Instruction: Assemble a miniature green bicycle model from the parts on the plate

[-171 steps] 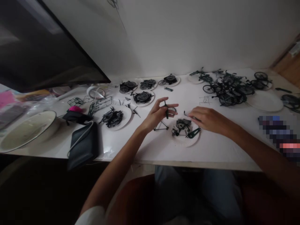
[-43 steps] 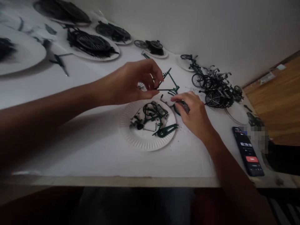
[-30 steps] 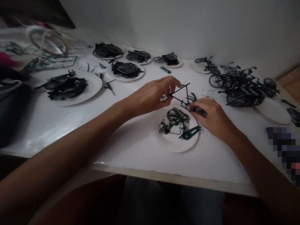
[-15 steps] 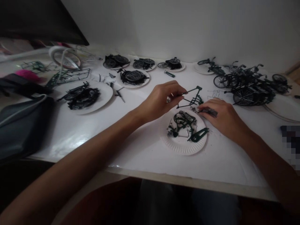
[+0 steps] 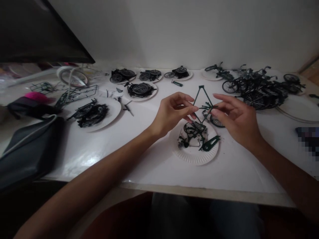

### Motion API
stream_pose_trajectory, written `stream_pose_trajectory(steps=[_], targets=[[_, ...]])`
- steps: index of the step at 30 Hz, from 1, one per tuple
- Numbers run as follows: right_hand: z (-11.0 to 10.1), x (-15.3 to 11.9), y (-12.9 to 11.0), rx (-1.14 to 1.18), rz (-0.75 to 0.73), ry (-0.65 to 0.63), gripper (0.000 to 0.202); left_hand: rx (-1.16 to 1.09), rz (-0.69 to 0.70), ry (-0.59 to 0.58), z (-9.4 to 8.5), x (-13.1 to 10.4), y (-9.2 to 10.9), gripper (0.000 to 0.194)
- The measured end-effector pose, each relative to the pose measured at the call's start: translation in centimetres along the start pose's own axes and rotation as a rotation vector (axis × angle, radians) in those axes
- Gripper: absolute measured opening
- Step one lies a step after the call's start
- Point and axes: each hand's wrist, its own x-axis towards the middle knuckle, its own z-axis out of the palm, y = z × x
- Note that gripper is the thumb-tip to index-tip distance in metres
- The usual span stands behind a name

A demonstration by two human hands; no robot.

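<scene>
A dark green miniature bicycle frame is held up between my hands, above the far rim of a white paper plate. My left hand pinches its left side between thumb and fingers. At its right side, the thumb and fingers of my right hand close on the frame, near some thin green branching parts. Beneath the right thumb shows part of a small spoked wheel. Green curved parts, a green chain guard and small metal pieces lie on the plate.
Several plates with dark bicycle parts, such as the plate on the left, stand farther back. Miniature bicycles crowd the right. A black bag lies left, below a monitor. A small green piece sits near the back.
The bicycle frame has been turned and now points upward. My right hand has risen from low beside the plate to the frame's right side. The view has shifted slightly.
</scene>
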Motion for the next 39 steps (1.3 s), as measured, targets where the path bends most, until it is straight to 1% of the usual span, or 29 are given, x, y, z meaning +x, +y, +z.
stream_pose_trajectory(steps=[2, 4, 6, 8, 10, 13, 16, 18, 21, 23, 24, 25, 27, 29, 30, 31, 32, 33, 34, 36, 39], targets=[[0.4, 0.1, -0.1, 0.099, 0.081, -0.005, 0.028, -0.028, -0.032, 0.010, 0.5, -0.3, 0.0, 0.036], [0.6, 0.3, -0.2, 0.132, 0.118, -0.053, 0.015, -0.032, -0.024, 0.019, 0.9, -0.5, 0.0, 0.034], [0.5, 0.5, -0.2, 0.124, 0.113, -0.078, 0.012, -0.022, 0.018, 0.005, 1.2, -0.7, 0.0, 0.032], [0.3, 0.6, 0.0, 0.091, 0.092, -0.057, 0.015, 0.021, 0.080, -0.027, 1.1, -0.8, 0.0, 0.030], [0.1, 0.6, 0.1, 0.057, 0.076, -0.026, 0.018, 0.137, 0.153, -0.062, 0.9, -0.9, 0.1, 0.028], [-0.1, 0.4, 0.3, 0.033, 0.055, -0.008, 0.026, 0.386, 0.271, -0.094, 0.4, -0.9, 0.3, 0.023], [0.1, 0.3, 0.3, 0.092, 0.068, -0.009, 0.032, 0.563, 0.392, -0.121, -0.1, -0.9, 0.4, 0.020], [0.4, 0.2, 0.2, 0.263, 0.114, -0.076, 0.035, 0.694, 0.502, -0.157, -0.3, -0.8, 0.3, 0.015], [0.8, 0.0, 0.1, 0.520, 0.147, -0.274, 0.042, 0.926, 0.678, -0.198, -0.5, -0.9, 0.0, 0.011], [0.9, -0.1, 0.2, 0.525, 0.127, -0.356, 0.039, 1.061, 0.748, -0.238, -0.5, -1.1, 0.1, 0.014], [0.9, -0.2, 0.2, 0.480, 0.111, -0.357, 0.036, 1.120, 0.768, -0.269, -0.4, -1.3, 0.3, 0.016], [0.9, -0.2, 0.3, 0.426, 0.100, -0.328, 0.031, 1.171, 0.779, -0.310, -0.3, -1.4, 0.6, 0.017], [0.7, -0.2, 0.6, 0.335, 0.101, -0.234, 0.026, 1.230, 0.776, -0.391, -0.1, -1.8, 1.7, 0.021], [0.4, 0.0, 0.9, 0.290, 0.112, -0.160, 0.028, 1.218, 0.718, -0.491, -0.2, -2.1, 3.0, 0.022], [0.2, 0.1, 1.1, 0.263, 0.111, -0.153, 0.029, 1.197, 0.657, -0.567, -0.3, -2.3, 3.7, 0.020], [0.1, 0.2, 1.2, 0.228, 0.100, -0.153, 0.029, 1.190, 0.574, -0.677, -0.5, -2.4, 4.3, 0.016], [0.0, 0.3, 1.3, 0.187, 0.082, -0.158, 0.029, 1.194, 0.506, -0.758, -0.7, -2.6, 4.7, 0.013], [-0.1, 0.4, 1.4, 0.147, 0.065, -0.162, 0.028, 1.197, 0.450, -0.803, -1.0, -2.8, 5.0, 0.012], [-0.1, 0.4, 1.5, 0.117, 0.056, -0.167, 0.028, 1.202, 0.393, -0.827, -1.2, -2.9, 5.1, 0.011], [0.0, 0.5, 1.6, 0.090, 0.062, -0.177, 0.028, 1.222, 0.330, -0.817, -1.5, -3.2, 4.9, 0.009], [0.1, 0.6, 1.7, 0.083, 0.092, -0.193, 0.030, 1.253, 0.329, -0.767, -1.6, -3.4, 4.1, 0.008]])
